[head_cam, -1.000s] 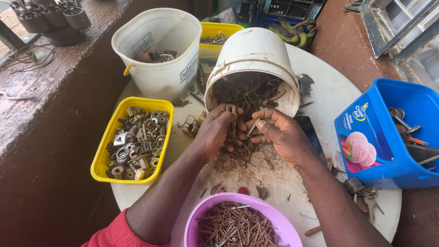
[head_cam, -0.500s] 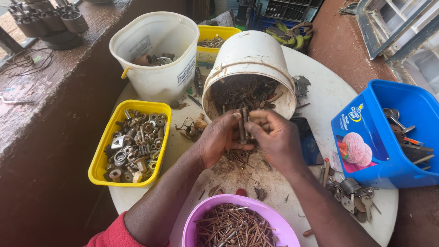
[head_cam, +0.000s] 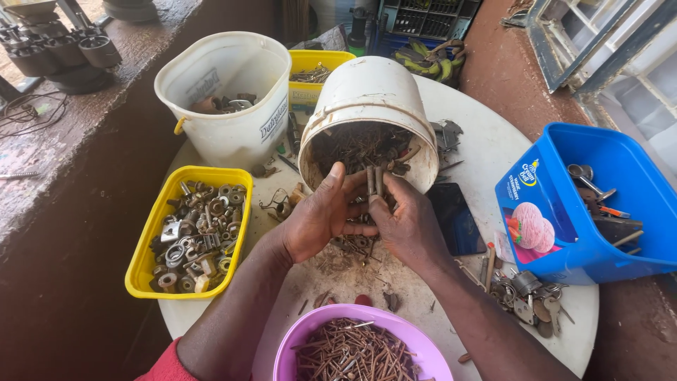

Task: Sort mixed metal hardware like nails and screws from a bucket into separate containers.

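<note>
Nails (head_cam: pixel 375 180), a few rusty ones, stand upright between your two hands, right at the mouth of the tipped white bucket (head_cam: pixel 372 95). Your left hand (head_cam: pixel 326 220) curls around them from the left, thumb up against the bucket's rim, fingers folded across to meet the other hand. Your right hand (head_cam: pixel 407 226) closes in from the right, fingertips pinching the same little bundle. So both hands are narrow and clamped on the nails together, touching each other.

That bucket lies on its side on the round white worktop (head_cam: pixel 493 152), with a dark tangle of rusty bits spilling from its mouth beneath your hands. Rusty crumbs and loose pieces litter the worktop under your wrists.

Just below your forearms sits a pink bowl (head_cam: pixel 300 339), heaped with more rusty nails. To your left, a yellow tray (head_cam: pixel 144 257) holds washers, nuts and other metal fittings. Behind it stands an upright white pail (head_cam: pixel 233 113) with some odd parts inside. On your right, a blue tub (head_cam: pixel 564 247) holds mixed hardware, and a dark phone (head_cam: pixel 455 219) lies flat just beside your right hand.
</note>
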